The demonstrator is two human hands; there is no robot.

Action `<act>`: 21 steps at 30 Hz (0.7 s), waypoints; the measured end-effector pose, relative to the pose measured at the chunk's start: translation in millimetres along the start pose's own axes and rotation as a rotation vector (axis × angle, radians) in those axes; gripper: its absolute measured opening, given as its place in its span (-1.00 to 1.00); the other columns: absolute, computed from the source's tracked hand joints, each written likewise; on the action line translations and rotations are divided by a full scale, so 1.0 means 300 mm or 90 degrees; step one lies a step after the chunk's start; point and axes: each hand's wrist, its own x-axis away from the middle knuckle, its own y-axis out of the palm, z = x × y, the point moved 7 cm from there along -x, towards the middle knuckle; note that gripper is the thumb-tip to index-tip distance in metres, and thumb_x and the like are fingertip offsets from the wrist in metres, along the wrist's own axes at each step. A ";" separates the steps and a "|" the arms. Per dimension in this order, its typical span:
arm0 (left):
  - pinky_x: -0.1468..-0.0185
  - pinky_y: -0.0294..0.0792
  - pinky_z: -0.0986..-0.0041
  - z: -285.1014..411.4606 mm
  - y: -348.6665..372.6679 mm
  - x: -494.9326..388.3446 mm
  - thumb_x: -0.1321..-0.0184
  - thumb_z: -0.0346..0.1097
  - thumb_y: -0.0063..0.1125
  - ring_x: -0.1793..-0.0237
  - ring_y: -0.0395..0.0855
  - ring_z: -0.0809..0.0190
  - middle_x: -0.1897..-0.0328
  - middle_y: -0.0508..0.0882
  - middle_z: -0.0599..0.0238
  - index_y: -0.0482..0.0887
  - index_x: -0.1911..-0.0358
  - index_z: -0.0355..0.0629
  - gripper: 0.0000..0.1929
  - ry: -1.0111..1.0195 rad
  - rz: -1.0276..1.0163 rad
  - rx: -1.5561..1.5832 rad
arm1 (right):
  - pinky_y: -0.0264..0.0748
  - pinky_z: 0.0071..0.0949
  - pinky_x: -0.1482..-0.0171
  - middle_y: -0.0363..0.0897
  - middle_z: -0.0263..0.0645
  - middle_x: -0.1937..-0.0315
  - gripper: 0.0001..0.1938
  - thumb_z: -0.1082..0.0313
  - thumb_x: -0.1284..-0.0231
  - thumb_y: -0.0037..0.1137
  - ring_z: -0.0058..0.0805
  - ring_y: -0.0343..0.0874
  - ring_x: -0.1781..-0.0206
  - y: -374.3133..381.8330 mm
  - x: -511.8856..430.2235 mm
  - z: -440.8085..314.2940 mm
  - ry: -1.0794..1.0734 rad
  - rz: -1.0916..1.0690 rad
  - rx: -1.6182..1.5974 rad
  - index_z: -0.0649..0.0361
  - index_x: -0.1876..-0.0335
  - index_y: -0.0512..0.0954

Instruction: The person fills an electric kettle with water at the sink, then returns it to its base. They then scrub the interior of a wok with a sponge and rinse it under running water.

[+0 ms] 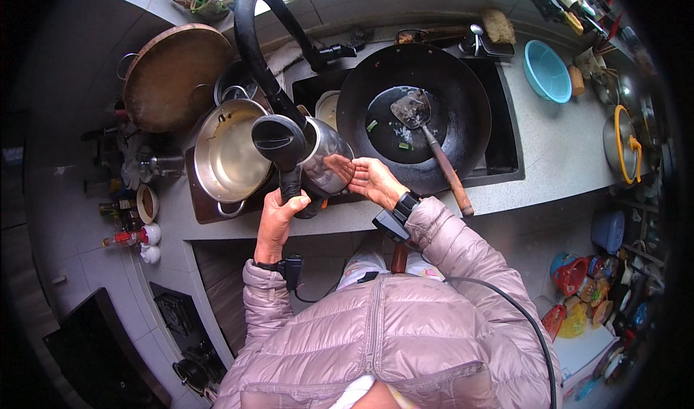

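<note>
My left hand (279, 216) grips the black handle of a shiny metal kettle (328, 159), which is tilted above the sink's front edge. Its black lid (278, 140) stands raised at the left. The fingers of my right hand (377, 181) lie against the kettle's lower end. A black faucet (271, 72) arches over the sink, its lower part passing behind the kettle's lid. To the right, a large black wok (461, 100) rests over the sink. Inside are a little water, some green scraps and a metal spatula (412, 109), whose wooden handle extends past the rim.
A steel two-handled pot (230, 154) stands left of the kettle, with a large round wooden board (173, 78) behind it. On the right counter are a turquoise plastic basket (547, 71) and a pot lid with an orange rim (621, 144). A dark cable (515, 295) runs along my right sleeve.
</note>
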 end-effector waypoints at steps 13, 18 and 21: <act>0.05 0.36 0.53 -0.028 0.007 -0.028 -0.13 -0.29 0.37 0.26 0.57 0.46 0.33 0.70 0.43 0.72 0.30 -0.24 -0.83 0.014 0.010 0.022 | 0.49 -0.45 -0.17 0.67 -0.33 0.09 -0.77 0.20 -0.41 -0.02 -0.51 0.62 0.00 0.073 0.030 -0.087 -0.039 -0.081 0.038 0.14 0.07 0.59; 0.05 0.35 0.52 -0.042 0.008 -0.040 -0.13 -0.28 0.36 0.26 0.56 0.45 0.32 0.69 0.43 0.72 0.31 -0.23 -0.82 0.018 0.018 0.031 | 0.49 -0.36 -0.25 0.70 -0.18 0.00 -0.68 0.19 -0.47 -0.09 -0.36 0.67 -0.09 0.033 -0.009 -0.118 -0.027 0.041 0.050 0.25 -0.06 0.59; 0.05 0.35 0.52 -0.044 0.010 -0.044 -0.12 -0.27 0.36 0.26 0.56 0.44 0.33 0.69 0.43 0.72 0.31 -0.23 -0.81 0.020 0.023 0.034 | 0.54 -0.46 -0.08 0.68 -0.29 0.12 -0.73 0.11 -0.45 0.00 -0.47 0.64 0.05 0.020 -0.042 -0.135 -0.015 0.049 0.088 0.11 0.07 0.63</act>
